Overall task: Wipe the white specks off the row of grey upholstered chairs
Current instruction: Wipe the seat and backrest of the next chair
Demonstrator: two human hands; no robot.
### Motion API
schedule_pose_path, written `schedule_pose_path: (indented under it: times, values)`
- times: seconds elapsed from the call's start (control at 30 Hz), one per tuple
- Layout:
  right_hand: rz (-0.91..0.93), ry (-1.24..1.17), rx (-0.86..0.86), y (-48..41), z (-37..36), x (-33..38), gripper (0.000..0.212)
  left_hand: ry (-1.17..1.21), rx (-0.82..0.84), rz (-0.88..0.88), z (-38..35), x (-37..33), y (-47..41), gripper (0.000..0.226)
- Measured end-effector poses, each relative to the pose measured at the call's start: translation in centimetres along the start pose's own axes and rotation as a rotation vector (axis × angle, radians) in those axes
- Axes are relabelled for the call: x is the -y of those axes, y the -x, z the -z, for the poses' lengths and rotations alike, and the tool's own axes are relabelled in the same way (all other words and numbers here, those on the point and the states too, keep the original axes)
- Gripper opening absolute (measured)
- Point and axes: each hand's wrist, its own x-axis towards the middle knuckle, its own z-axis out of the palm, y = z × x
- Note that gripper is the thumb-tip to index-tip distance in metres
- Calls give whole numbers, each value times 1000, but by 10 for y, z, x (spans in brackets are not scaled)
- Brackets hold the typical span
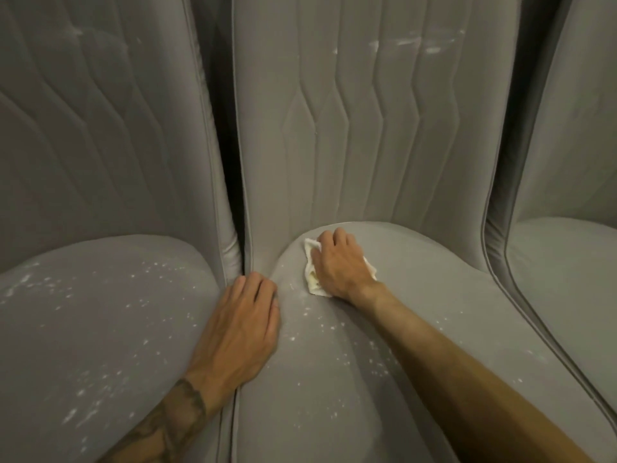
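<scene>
3 grey chairs: left chair (100,329), middle chair (334,396), right chair (567,262), 2 hands: left hand (238,329), right hand (337,262), 1 white cloth (314,286), white specks (293,338) too many to count

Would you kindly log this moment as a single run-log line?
right hand: holds white cloth on middle seat | left hand: rests flat at seat gap | white specks: on left seat and middle seat

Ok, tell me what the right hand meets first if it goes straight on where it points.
Most likely the middle chair's backrest, just past the seat's rear edge: the right hand, holding the cloth, points that way. Depth is hard to judge.
</scene>
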Motion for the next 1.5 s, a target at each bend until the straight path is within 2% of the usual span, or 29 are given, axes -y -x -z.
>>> schedule_pose_path:
  times: [0.13, 0.17, 0.23, 0.3, 0.37, 0.47, 0.53, 0.6, 0.67, 0.73, 0.83, 0.87, 0.93, 1.07, 1.13, 1.23, 1.3, 1.37, 1.47, 1.5]
  values:
    - [311, -62, -12, 20, -8, 32, 33, 11, -108, -13, 3, -2, 0, 28]
    - [324, -112, -17, 22, -7, 32, 31, -15, -128, -20, 3, -2, 0, 28]
    - [212, -165, -12, 14, -2, 29, 31, -94, -112, -54, 0, -1, 2, 32]
    - [63, -70, -17, 7, -3, 30, 34, -132, -99, -100, 0, -2, 4, 29]
    - [118, 3, -33, 10, -5, 39, 36, -105, -142, -106, 2, -1, 3, 22]
    - [347, -135, 6, 30, -4, 39, 33, -38, -174, -60, 6, -1, 1, 20]
    - [296, -167, 7, 27, 3, 17, 30, -159, -137, -161, 6, -2, 4, 26]
    - [106, -149, 14, 17, 11, -10, 32, -248, -117, -223, 6, -1, 5, 32]
    - [-23, -27, 16, 14, 13, -26, 33, -263, -116, -236, 9, -1, 4, 36]
    - [80, 31, -50, 24, 10, -15, 30, -252, -98, -209, 10, -3, 2, 39]
    - [337, -160, -89, 52, 2, 9, 21, -213, -44, -170, 7, -2, 2, 49]
    - [351, -202, -33, 54, 6, 4, 22, -218, -44, -172, 8, -2, 2, 50]
    - [254, -199, 27, 46, 12, -28, 27, -255, -76, -210, 10, -3, 2, 42]
    - [-100, -65, 56, 31, 23, -83, 33, -264, -158, -243, 11, -3, 2, 36]
    - [-95, -67, 26, 40, 20, -68, 32, -254, -165, -236, 8, -1, 2, 39]
    - [185, -223, 40, 75, 15, -35, 30, -272, -173, -260, 7, -1, 3, 36]
    - [273, -275, 97, 84, 21, -43, 29, -282, -186, -291, 8, 0, 2, 35]
    - [174, -238, 89, 75, 28, -73, 28, -278, -197, -299, 9, 0, 1, 36]
    - [-103, -157, 32, 64, 36, -117, 30, -282, -222, -311, 7, -1, 1, 35]
    - [-127, -122, 13, 65, 35, -118, 29, -288, -230, -323, 6, 0, 1, 32]
